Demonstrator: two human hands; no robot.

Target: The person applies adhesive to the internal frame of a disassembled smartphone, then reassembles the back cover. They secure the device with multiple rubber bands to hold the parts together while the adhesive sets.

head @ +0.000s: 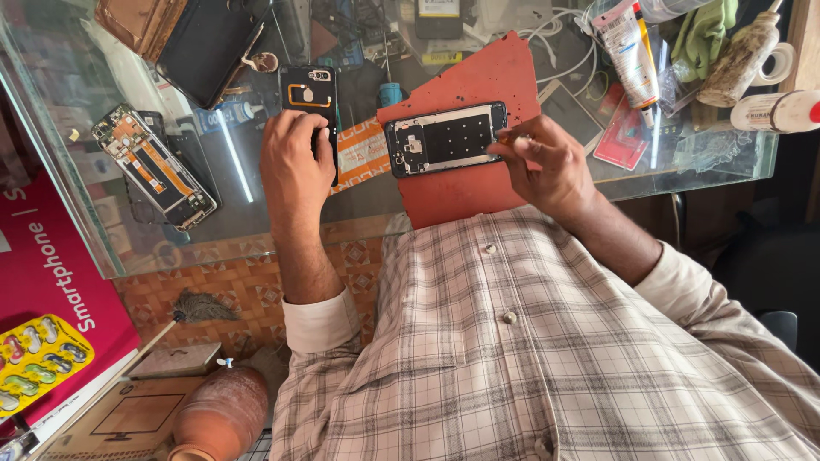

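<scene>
A person in a checked shirt [547, 358] works over a glass counter [77, 205], seen from a head-worn camera looking down. The left hand [295, 162] closes its fingers around the lower end of a black phone back cover [309, 96], which lies flat on the glass with its camera cut-out pointing to twelve o'clock. At three o'clock from that hand, an opened phone frame [446, 137] rests lengthwise on a red mat [478, 81], its bare inner side facing up. The right hand [538, 162] sits at the frame's three o'clock end, thumb and forefinger pinched together on a small light-coloured piece [517, 136] at the frame's edge; what that piece is cannot be told. An orange-and-white packet [359, 149] lies between the two phones. At nine o'clock from the left hand, a stripped phone body [154, 166] lies slanted on the glass, its boards exposed. Toward one o'clock from the right hand stand a tube [628, 51], a green cloth [705, 34] and a grimy bottle [741, 53]. A tangle of white cables [564, 34] lies at twelve o'clock. Below the counter, at seven o'clock, sit a pink carton [51, 282], a yellow blister pack [38, 358] and a clay pot [224, 414].
</scene>
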